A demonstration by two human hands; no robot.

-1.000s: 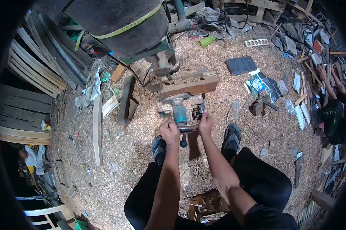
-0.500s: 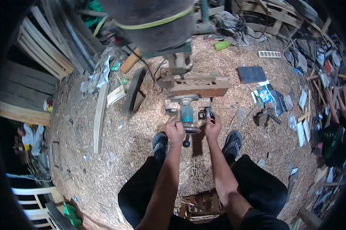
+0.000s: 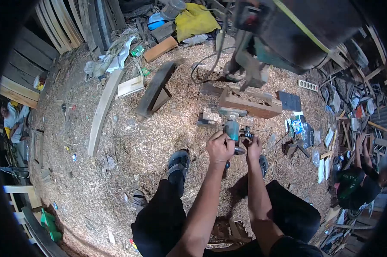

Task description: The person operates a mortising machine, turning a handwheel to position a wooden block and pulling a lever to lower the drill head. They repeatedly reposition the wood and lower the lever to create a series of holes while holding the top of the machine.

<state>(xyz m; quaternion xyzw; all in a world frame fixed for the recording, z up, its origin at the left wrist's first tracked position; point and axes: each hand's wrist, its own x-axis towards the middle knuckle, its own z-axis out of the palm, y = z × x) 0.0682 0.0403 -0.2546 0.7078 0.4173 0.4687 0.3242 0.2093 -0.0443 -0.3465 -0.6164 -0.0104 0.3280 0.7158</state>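
Note:
A green metal machine part [image 3: 231, 129] with a dark handwheel [image 3: 239, 150] stands in front of me. My left hand [image 3: 220, 147] is closed round the wheel's left side. At a small black fitting [image 3: 247, 132] on the right, my right hand [image 3: 254, 148] has its fingers pressed together; what they grip is too small to make out. Beyond the hands, a brown wooden piece with cut openings [image 3: 250, 105] lies across the machine, under a dark tool head [image 3: 254, 77].
A large dark motor housing [image 3: 294, 32] hangs at the upper right. Curved timber [image 3: 104, 112] and a dark beam [image 3: 157, 90] lie on the chip-covered floor at left. A co-worker [image 3: 358, 182] is at the far right, another person [image 3: 17, 122] at the far left.
The view has swung, so the machine and both hands now appear further right. My hands remain at the wheel and the fitting. The wooden piece appears more tilted.

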